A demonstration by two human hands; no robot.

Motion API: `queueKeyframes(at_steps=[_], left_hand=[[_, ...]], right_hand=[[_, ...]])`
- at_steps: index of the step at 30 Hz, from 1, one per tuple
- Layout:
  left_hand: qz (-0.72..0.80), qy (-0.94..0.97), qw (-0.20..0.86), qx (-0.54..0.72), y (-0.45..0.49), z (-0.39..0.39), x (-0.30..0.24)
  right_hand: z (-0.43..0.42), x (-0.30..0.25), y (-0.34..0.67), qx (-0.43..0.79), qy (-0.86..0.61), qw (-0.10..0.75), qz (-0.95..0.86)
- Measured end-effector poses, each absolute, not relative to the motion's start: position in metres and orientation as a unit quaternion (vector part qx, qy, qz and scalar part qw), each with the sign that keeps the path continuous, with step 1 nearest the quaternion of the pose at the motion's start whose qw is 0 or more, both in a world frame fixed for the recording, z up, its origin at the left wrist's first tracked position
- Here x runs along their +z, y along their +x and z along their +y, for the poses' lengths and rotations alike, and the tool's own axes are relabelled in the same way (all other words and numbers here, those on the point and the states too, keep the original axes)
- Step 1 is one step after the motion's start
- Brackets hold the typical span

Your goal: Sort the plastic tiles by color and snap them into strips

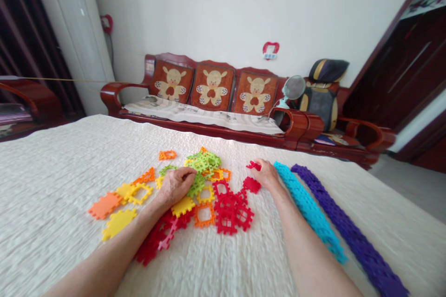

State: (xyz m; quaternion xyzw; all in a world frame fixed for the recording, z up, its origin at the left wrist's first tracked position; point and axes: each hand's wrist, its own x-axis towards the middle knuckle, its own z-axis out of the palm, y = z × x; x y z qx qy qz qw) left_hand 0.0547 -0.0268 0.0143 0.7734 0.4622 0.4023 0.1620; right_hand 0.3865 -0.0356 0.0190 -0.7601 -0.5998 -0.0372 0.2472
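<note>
A heap of flat plastic interlocking tiles lies on a white quilted surface (62, 171): green tiles (204, 163), yellow tiles (118, 222), orange tiles (103, 205) and red tiles (228, 211). My left hand (176, 184) rests curled on the pile, fingertips closed on a green tile among the yellow and green ones. My right hand (266, 172) pinches a small red tile (253, 165) just above the surface, beside another red tile (251, 184). To its right lie two long joined strips, a turquoise strip (308, 206) and a purple strip (348, 229).
Beyond the quilted surface stands a dark wooden sofa (216, 93) with bear-print cushions and a cloth on the seat. A small fan (293, 87) and a bag (322, 88) sit at its right end. A dark wooden door frame (400, 69) is on the right.
</note>
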Motion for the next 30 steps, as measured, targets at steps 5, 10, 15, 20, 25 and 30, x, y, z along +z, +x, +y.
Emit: queueKeyframes(at_steps=[5, 10, 15, 20, 25, 30], left_hand=[[0.468, 0.773, 0.155, 0.399, 0.055, -0.027, 0.014], [0.470, 0.772, 0.166, 0.394, 0.055, -0.028, 0.015], [0.469, 0.770, 0.171, 0.398, 0.055, -0.027, 0.012], [0.461, 0.775, 0.176, 0.394, 0.054, -0.026, 0.011], [0.459, 0.773, 0.178, 0.400, 0.055, -0.027, 0.013], [0.459, 0.774, 0.177, 0.398, 0.056, -0.027, 0.013]], right_hand=[[-0.039, 0.026, 0.383, -0.042, -0.747, 0.269, -0.607], [-0.062, 0.054, 0.361, 0.086, -0.638, 0.202, -0.738], [-0.096, 0.060, 0.342, 0.138, -0.612, 0.070, -0.776], [-0.106, 0.056, 0.336, 0.081, -0.606, 0.078, -0.787], [-0.100, 0.065, 0.344, 0.013, -0.602, 0.102, -0.792], [-0.074, 0.061, 0.378, -0.036, -0.680, 0.166, -0.713]])
